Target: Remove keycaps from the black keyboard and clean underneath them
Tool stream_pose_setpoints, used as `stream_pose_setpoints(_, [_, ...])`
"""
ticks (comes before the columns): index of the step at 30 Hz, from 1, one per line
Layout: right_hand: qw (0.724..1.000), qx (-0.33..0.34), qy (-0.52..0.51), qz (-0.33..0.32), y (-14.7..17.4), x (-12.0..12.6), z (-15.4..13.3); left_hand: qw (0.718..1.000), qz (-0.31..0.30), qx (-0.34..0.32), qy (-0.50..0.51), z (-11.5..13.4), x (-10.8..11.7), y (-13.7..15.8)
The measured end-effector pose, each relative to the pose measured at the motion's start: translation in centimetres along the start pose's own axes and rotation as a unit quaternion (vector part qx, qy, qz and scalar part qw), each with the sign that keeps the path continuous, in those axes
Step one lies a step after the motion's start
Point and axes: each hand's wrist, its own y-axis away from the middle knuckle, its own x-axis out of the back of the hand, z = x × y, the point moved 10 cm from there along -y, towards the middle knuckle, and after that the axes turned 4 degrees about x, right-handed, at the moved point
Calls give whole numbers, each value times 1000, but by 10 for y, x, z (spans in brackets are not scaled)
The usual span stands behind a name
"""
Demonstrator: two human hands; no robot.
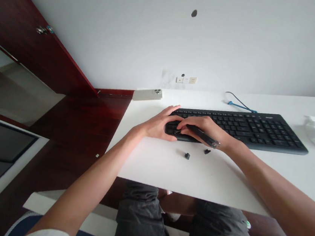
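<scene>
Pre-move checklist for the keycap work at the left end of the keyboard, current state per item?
1. Left hand steadying the keyboard at its left end: ok.
2. Right hand gripping the black pen-like tool: ok.
3. Tool tip seated at a key: cannot tell, fingers hide it.
4. Two loose keycaps lying on the white table in front of the keyboard, away from its edge: ok.
5. Phone apart from both hands: ok.
</scene>
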Motion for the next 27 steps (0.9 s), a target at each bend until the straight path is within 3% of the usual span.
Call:
stream_pose_setpoints(5, [999,-12,44,23,-1,-1,-1,999,26,-4,-17,-4,0,-4])
stream_pose_setpoints(11, [994,-23,111,7,-9,-12,-8,1000,-26,-8,7,-6,1,-3])
stream_pose_setpoints(16, [990,-36,136,-4,-12,-15,-9,1000,-10,-14,26,-7,6,-4])
stream_pose_setpoints(19, [993,-47,111,19,-12,-11,-5,999,-5,-18,28,-7,5,-5])
stream_pose_setpoints(23, [987,-132,26,93,-4,-3,21,999,8,-26,19,-9,5,-5])
stream_pose_setpoints(27, [988,-128,52,72,-3,-10,29,999,20,-36,19,-8,6,-4])
